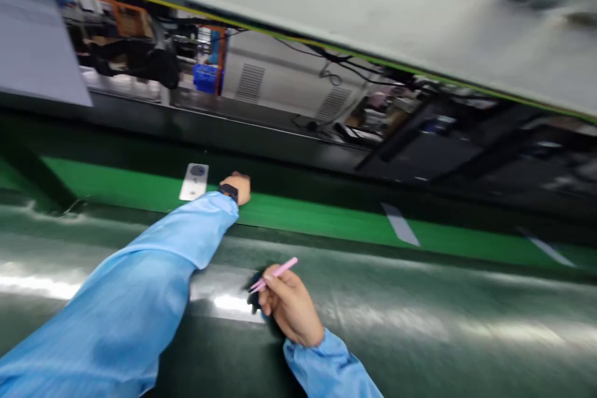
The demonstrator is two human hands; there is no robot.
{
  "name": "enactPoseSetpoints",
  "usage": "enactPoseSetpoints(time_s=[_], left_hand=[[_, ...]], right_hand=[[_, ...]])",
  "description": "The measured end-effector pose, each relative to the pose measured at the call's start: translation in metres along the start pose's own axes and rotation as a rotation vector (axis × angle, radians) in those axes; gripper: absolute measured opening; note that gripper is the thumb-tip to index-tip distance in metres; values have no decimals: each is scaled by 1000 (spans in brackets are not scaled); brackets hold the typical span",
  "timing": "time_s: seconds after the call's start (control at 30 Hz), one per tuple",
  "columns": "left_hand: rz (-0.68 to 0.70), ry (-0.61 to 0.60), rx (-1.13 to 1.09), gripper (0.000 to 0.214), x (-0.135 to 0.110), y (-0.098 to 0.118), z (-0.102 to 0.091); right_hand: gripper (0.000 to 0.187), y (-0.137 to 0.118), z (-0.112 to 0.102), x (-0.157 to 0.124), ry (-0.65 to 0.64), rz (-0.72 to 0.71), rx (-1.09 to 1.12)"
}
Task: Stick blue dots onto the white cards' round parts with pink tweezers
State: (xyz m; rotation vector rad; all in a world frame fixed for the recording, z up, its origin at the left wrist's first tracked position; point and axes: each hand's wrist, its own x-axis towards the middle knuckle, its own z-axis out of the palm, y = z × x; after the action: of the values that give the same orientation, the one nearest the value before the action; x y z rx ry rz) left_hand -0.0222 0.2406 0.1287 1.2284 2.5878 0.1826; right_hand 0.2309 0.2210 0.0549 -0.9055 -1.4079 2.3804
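Note:
My left arm in a light blue sleeve stretches far forward over the dark green worktop (420, 323). My left hand (239, 188) reaches the green conveyor belt (326, 217), its fingers turned away and hidden. Just to its left a small white part with a dark round spot (194, 181) lies on the belt. My right hand (289, 301) is closed on pink tweezers (275, 273) and rests low on the worktop, near a small dark object (254, 298) that is blurred.
A dark rail (280, 137) runs behind the belt, with cables, a grey machine housing (280, 81) and a blue bin (205, 78) beyond. A pale shelf (373, 6) hangs overhead. White strips (400, 224) lie on the belt to the right.

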Motion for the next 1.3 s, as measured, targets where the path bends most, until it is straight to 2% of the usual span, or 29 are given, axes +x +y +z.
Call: enactPoseSetpoints(time_s=[0.1,0.2,0.3,0.37,0.47,0.6,0.7,0.8,0.9,1.03,1.13,1.3], left_hand=[[25,74,11,49,2,-12,-12],[-52,181,4,49,-5,-32,-33],[-189,288,-29,34,-30,-58,-53],[-248,348,-66,27,-61,-74,-57],[-277,358,-128,22,-123,-93,-39],[-264,276,-226,34,-200,-113,19],[-56,272,-329,42,-235,-122,68],[65,247,-313,44,-251,-117,98],[74,155,-165,51,-258,-102,100],[84,-17,31,59,-260,-84,82],[151,-103,71,63,-260,-78,75],[235,-191,49,60,-259,-79,74]], right_hand=[[78,5,5,8,-43,4,76],[77,10,7,15,-81,-4,123],[75,15,9,23,-134,-16,127],[71,16,12,27,-161,-24,117],[63,11,17,29,-162,-37,104],[53,-3,14,24,-109,-81,65],[49,-13,2,20,-40,-143,-28],[45,-19,-11,15,-42,-156,-196],[39,-23,-17,12,-68,-130,-330],[25,-25,-12,12,-65,-82,-421],[22,-26,-8,13,-55,-54,-478],[28,-26,-10,16,-49,-42,-482]])
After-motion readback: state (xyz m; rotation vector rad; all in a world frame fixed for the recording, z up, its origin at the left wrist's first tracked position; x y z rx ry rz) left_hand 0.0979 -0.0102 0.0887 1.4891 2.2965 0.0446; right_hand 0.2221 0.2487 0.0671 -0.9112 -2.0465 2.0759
